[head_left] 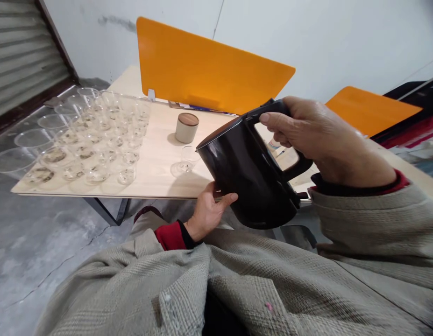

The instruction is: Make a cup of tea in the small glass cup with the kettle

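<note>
My right hand point(303, 128) is wrapped around the handle of a black electric kettle point(251, 172). The kettle is tilted to the left, its spout beside a small clear plastic cup point(188, 159) on the table. Against the kettle's lower left side rests my left hand point(209, 210), thumb in front and the other fingers partly hidden behind it. No stream of water can be made out. Behind the cup stands a pale canister point(187, 128) with a wooden lid.
Many clear plastic cups point(97, 172) with dark bits in their bottoms crowd the left of the light wooden table point(156, 182). An orange divider point(209, 65) stands along the back, with a second orange panel point(370, 109) to the right.
</note>
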Action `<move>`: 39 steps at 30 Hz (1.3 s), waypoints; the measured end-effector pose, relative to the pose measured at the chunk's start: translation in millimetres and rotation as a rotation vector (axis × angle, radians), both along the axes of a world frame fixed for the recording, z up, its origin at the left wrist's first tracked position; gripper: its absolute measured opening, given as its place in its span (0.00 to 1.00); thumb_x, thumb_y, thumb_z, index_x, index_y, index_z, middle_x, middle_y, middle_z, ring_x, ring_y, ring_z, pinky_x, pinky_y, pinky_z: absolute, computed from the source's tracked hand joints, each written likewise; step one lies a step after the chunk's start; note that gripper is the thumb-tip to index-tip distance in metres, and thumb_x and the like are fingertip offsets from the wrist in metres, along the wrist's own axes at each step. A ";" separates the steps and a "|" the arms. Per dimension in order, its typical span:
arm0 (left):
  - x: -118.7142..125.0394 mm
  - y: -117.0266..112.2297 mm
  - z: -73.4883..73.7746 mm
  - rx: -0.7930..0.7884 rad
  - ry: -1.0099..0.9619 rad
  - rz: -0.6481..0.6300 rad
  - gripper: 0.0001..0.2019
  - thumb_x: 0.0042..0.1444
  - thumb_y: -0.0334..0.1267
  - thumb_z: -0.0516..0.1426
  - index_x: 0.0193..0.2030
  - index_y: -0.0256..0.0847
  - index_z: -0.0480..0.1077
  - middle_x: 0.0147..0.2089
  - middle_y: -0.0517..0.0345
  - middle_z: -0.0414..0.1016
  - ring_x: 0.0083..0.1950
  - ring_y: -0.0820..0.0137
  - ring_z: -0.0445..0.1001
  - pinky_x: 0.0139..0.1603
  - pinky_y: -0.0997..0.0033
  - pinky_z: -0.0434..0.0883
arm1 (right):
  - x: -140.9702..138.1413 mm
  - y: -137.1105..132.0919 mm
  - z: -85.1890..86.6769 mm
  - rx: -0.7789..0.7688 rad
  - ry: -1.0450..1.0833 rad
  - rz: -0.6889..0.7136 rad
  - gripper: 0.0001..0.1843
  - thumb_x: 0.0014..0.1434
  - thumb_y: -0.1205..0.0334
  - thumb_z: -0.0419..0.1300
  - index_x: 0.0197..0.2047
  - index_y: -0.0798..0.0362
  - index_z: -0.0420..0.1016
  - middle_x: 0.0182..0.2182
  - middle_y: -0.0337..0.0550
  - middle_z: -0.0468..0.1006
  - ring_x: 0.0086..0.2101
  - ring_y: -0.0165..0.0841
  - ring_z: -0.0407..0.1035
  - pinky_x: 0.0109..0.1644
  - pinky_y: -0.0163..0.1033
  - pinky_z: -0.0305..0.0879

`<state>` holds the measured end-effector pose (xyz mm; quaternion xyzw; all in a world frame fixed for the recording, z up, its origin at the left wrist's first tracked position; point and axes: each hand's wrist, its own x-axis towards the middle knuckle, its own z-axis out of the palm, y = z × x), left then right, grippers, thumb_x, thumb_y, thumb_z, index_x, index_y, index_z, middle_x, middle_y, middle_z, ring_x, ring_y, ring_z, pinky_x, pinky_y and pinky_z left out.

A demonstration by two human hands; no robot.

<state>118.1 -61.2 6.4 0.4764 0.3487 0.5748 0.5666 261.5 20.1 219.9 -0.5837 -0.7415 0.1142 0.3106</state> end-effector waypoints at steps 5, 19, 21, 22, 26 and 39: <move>0.3 -3.4 2.0 -0.040 -0.028 0.002 0.33 0.57 0.63 0.70 0.58 0.38 0.74 0.57 0.41 0.84 0.57 0.54 0.83 0.61 0.51 0.78 | -15.7 -3.7 8.2 -0.078 -0.039 -0.045 0.16 0.69 0.67 0.64 0.28 0.50 0.68 0.20 0.30 0.65 0.22 0.26 0.59 0.30 0.39 0.51; 2.5 -2.6 0.3 -0.068 -0.139 -0.042 0.33 0.57 0.61 0.70 0.58 0.36 0.74 0.60 0.39 0.83 0.60 0.53 0.82 0.63 0.52 0.76 | -29.7 -1.0 10.9 -0.151 -0.225 -0.180 0.16 0.73 0.64 0.62 0.31 0.49 0.68 0.21 0.31 0.66 0.24 0.28 0.63 0.31 0.41 0.56; 2.9 -2.5 0.6 -0.065 -0.157 -0.054 0.33 0.57 0.61 0.70 0.58 0.36 0.74 0.61 0.39 0.83 0.61 0.52 0.81 0.64 0.52 0.76 | -31.1 -0.5 11.8 -0.153 -0.242 -0.184 0.16 0.73 0.64 0.62 0.31 0.49 0.68 0.21 0.31 0.66 0.24 0.28 0.63 0.31 0.41 0.56; 3.1 -2.5 0.8 -0.065 -0.167 -0.059 0.34 0.57 0.62 0.71 0.58 0.36 0.74 0.61 0.38 0.83 0.61 0.52 0.81 0.65 0.51 0.76 | -31.7 -0.4 12.4 -0.152 -0.241 -0.181 0.16 0.73 0.65 0.62 0.31 0.49 0.68 0.21 0.31 0.66 0.24 0.28 0.63 0.31 0.41 0.57; 4.5 -3.0 1.5 -0.085 -0.202 -0.067 0.34 0.57 0.61 0.71 0.58 0.36 0.74 0.62 0.37 0.82 0.62 0.51 0.81 0.66 0.51 0.75 | -32.5 1.6 13.6 -0.158 -0.245 -0.161 0.16 0.72 0.65 0.62 0.30 0.49 0.67 0.21 0.31 0.65 0.23 0.28 0.62 0.31 0.41 0.56; 5.1 -5.4 4.6 -0.155 -0.290 -0.093 0.32 0.56 0.58 0.72 0.57 0.37 0.74 0.63 0.39 0.81 0.65 0.50 0.79 0.66 0.50 0.75 | -40.6 5.6 19.1 -0.169 -0.317 -0.155 0.17 0.72 0.64 0.63 0.30 0.50 0.67 0.23 0.33 0.68 0.24 0.28 0.62 0.34 0.41 0.55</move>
